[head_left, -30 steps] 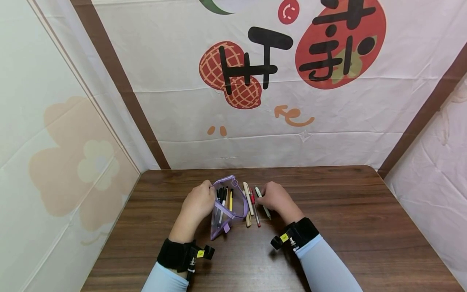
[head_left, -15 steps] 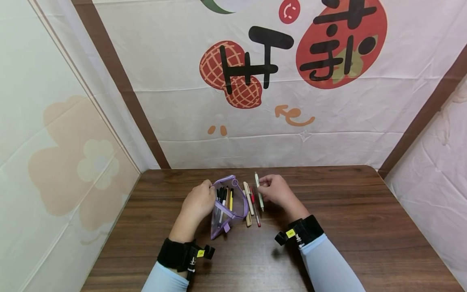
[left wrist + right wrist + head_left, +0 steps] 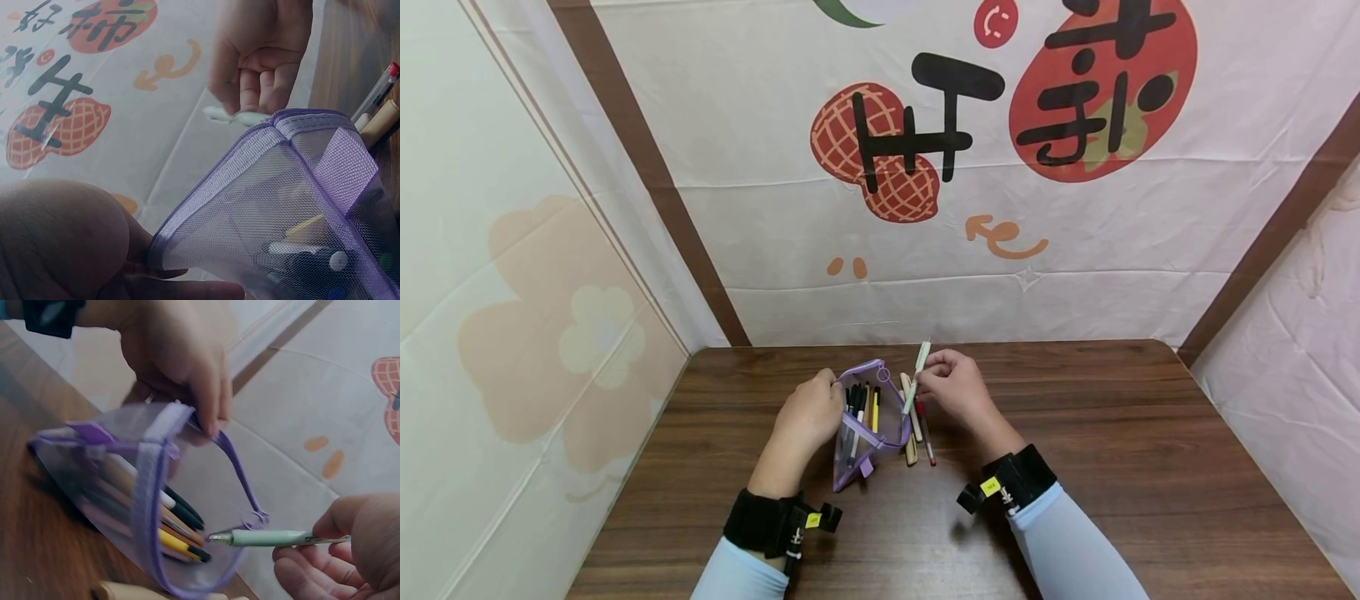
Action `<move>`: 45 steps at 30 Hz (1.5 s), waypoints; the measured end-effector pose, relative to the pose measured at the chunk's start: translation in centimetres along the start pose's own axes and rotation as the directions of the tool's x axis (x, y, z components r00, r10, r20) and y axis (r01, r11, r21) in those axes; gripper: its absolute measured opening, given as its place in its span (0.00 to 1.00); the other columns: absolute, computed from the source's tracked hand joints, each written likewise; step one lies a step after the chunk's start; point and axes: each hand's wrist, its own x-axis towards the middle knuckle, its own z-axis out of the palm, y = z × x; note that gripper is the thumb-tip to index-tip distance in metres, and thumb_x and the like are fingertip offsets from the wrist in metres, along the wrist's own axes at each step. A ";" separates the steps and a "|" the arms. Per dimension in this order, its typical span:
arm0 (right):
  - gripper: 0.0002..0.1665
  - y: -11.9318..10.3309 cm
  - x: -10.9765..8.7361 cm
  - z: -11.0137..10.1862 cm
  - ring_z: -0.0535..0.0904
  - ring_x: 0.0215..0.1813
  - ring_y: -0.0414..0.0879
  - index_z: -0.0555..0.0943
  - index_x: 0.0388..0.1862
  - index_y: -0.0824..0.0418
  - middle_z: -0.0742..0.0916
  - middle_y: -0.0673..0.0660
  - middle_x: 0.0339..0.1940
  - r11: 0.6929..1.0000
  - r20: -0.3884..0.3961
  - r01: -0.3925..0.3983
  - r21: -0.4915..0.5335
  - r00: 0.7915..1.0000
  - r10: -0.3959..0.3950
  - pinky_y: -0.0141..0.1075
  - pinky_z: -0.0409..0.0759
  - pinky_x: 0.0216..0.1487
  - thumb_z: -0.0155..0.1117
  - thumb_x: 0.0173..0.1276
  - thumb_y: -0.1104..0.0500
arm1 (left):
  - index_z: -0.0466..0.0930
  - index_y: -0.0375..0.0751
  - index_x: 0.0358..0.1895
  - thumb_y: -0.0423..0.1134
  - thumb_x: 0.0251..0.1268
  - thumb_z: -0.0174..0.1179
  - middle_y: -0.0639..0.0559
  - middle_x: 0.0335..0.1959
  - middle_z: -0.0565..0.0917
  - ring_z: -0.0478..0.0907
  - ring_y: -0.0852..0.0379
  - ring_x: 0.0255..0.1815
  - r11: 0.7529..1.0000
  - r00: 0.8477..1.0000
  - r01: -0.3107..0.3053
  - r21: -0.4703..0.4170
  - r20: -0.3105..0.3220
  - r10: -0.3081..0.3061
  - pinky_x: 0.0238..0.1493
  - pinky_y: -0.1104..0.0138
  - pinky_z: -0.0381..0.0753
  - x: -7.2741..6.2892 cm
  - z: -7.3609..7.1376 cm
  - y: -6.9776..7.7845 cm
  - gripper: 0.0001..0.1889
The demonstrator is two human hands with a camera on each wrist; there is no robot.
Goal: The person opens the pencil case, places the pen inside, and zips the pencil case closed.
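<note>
A purple mesh pencil pouch [image 3: 847, 477] stands on the table with its zipped mouth spread. My left hand [image 3: 808, 412] pinches the far left side of its rim. Several pens and a yellow pencil-like stick [image 3: 177, 542] lie inside, partly veiled by the mesh. My right hand [image 3: 957, 385] holds a pale green pen [image 3: 269, 538] between thumb and fingers. The pen slants over the pouch's right rim, its tip pointing into the mouth in the right wrist view. From the left wrist view, most of that pen is hidden behind the pouch edge.
Just right of the pouch lie beige pens [image 3: 912, 454] and a red-ended pen [image 3: 928, 446] on the brown wooden table [image 3: 1075, 467]. A white printed cloth [image 3: 760, 217] hangs behind the table's far edge.
My right hand has lifted the green pen from beside the other pens, turned it, and brought it left to the pouch's mouth. The left hand and pouch have stayed in place.
</note>
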 end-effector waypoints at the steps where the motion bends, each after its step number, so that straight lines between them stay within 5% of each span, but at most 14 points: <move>1: 0.10 0.0 -0.1 0.3 0.96 0.42 0.62 0.84 0.54 0.69 0.96 0.66 0.43 1.000 0.006 0.004 0.014 1.000 -0.004 0.59 0.95 0.52 0.71 0.78 0.67 | 0.77 0.30 0.68 0.43 0.96 0.40 0.44 0.33 0.80 0.77 0.49 0.30 1.000 1.000 -0.001 -0.001 -0.001 0.001 0.35 0.57 0.75 0.0 0.0 0.0 0.22; 15: 0.10 0.8 -1.7 4.1 0.97 0.39 0.56 0.83 0.51 0.69 0.96 0.64 0.40 0.996 0.139 -0.017 0.086 0.990 0.005 0.53 0.96 0.47 0.74 0.77 0.68 | 0.78 0.31 0.66 0.42 0.96 0.40 0.44 0.34 0.81 0.77 0.49 0.30 1.000 1.000 0.006 0.001 -0.009 -0.006 0.34 0.57 0.75 0.1 0.4 0.1 0.21; 21: 0.10 1.2 -2.4 5.6 0.94 0.35 0.45 0.85 0.52 0.72 0.97 0.64 0.39 0.993 0.213 -0.044 0.110 0.977 0.020 0.43 0.96 0.42 0.75 0.77 0.69 | 0.77 0.30 0.69 0.43 0.96 0.40 0.43 0.35 0.82 0.78 0.48 0.31 1.000 1.000 0.011 0.002 0.001 -0.011 0.35 0.57 0.76 0.1 0.3 0.4 0.22; 27: 0.12 1.2 -2.7 6.2 0.87 0.33 0.36 0.88 0.50 0.70 0.94 0.52 0.32 1.000 0.220 -0.003 -0.010 0.976 0.005 0.31 0.88 0.39 0.79 0.74 0.64 | 0.78 0.31 0.69 0.44 0.96 0.41 0.42 0.39 0.85 0.81 0.48 0.34 1.000 1.000 0.027 -0.006 0.013 -0.027 0.37 0.56 0.79 0.0 0.1 0.6 0.22; 31: 0.11 0.9 -2.8 6.2 0.88 0.37 0.34 0.92 0.51 0.67 0.97 0.54 0.37 0.993 0.263 0.055 -0.101 0.965 -0.026 0.28 0.83 0.41 0.78 0.75 0.61 | 0.78 0.32 0.67 0.45 0.96 0.41 0.41 0.40 0.85 0.82 0.46 0.34 1.000 1.000 0.019 -0.009 0.022 -0.019 0.38 0.54 0.80 0.8 0.4 -0.3 0.22; 35: 0.10 0.7 -2.8 5.7 0.92 0.41 0.37 0.93 0.51 0.64 0.98 0.59 0.43 0.986 0.303 0.094 -0.140 0.952 -0.047 0.29 0.86 0.43 0.77 0.76 0.60 | 0.79 0.33 0.66 0.49 0.97 0.40 0.42 0.40 0.85 0.81 0.48 0.34 1.000 1.000 -0.015 0.004 0.003 0.015 0.38 0.54 0.79 2.0 1.2 -1.8 0.24; 45: 0.09 0.5 -2.0 4.2 0.95 0.35 0.46 0.89 0.49 0.72 0.96 0.65 0.38 0.999 0.304 -0.011 -0.040 0.953 0.023 0.44 0.96 0.42 0.67 0.82 0.66 | 0.78 0.31 0.65 0.43 0.96 0.40 0.45 0.32 0.78 0.75 0.49 0.29 1.000 1.000 -0.001 -0.007 -0.001 0.001 0.33 0.57 0.73 -0.1 0.0 0.1 0.20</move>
